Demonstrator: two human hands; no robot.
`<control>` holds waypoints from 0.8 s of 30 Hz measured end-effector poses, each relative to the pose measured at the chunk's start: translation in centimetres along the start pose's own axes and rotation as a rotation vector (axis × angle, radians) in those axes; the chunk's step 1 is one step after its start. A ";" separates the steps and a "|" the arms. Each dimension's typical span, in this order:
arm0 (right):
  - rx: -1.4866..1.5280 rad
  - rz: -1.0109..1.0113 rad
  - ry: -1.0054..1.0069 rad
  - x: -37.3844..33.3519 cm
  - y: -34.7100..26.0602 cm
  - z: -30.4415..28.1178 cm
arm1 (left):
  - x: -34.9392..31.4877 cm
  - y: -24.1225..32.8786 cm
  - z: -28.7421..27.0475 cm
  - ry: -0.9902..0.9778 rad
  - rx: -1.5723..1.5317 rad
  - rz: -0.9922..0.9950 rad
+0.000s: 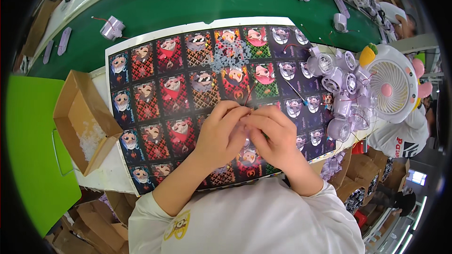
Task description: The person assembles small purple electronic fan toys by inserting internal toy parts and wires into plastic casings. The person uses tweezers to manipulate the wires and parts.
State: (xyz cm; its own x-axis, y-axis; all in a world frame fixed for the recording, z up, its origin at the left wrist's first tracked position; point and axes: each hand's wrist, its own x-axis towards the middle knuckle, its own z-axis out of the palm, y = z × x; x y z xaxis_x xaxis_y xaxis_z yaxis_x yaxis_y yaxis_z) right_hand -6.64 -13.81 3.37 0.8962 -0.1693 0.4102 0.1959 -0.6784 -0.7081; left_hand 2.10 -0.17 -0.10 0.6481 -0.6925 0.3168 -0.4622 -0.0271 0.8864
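Observation:
My left hand point(220, 132) and my right hand point(274, 134) meet over the printed sheet, fingers bent and pressed together around a small translucent purple part point(246, 142). Most of that part is hidden by the fingers. Thin red wires point(250, 95) stick out beyond the fingertips. Further back on the sheet lies a loose pile of small clear rings point(230, 52). A screwdriver point(297, 94) with a blue end rests to the right of my hands. Several purple cylindrical housings point(343, 106) with red wires are heaped at the sheet's right side.
Under my hands is a sheet printed with cartoon cards point(172, 117). At the left stands an open cardboard box point(70, 108) with clear bits. A white fan point(391, 84) is at the right. Beyond runs a green conveyor belt point(197, 7) carrying purple parts. Other people sit at the right.

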 end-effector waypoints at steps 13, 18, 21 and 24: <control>-0.783 0.406 0.037 0.7 6.0 -5.3 | 0.1 -0.5 0.0 -0.103 -0.155 -0.131; -0.460 0.319 -0.100 -0.2 5.7 -4.5 | -0.1 -0.7 0.0 -0.110 -0.183 -0.156; -0.082 0.302 -0.213 -0.7 0.6 -3.9 | -0.2 -1.1 0.2 -0.088 -0.198 -0.128; -0.073 0.223 -0.210 -1.6 -1.2 -2.5 | -0.1 -0.9 0.2 -0.090 -0.215 -0.139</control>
State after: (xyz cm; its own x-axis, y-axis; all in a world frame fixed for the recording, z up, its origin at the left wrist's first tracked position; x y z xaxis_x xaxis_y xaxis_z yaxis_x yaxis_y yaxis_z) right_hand -9.32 -14.54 5.00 0.9780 -0.1735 0.1160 -0.0372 -0.6917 -0.7212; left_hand 2.33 -0.17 -1.03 0.6356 -0.7543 0.1643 -0.2268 0.0210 0.9737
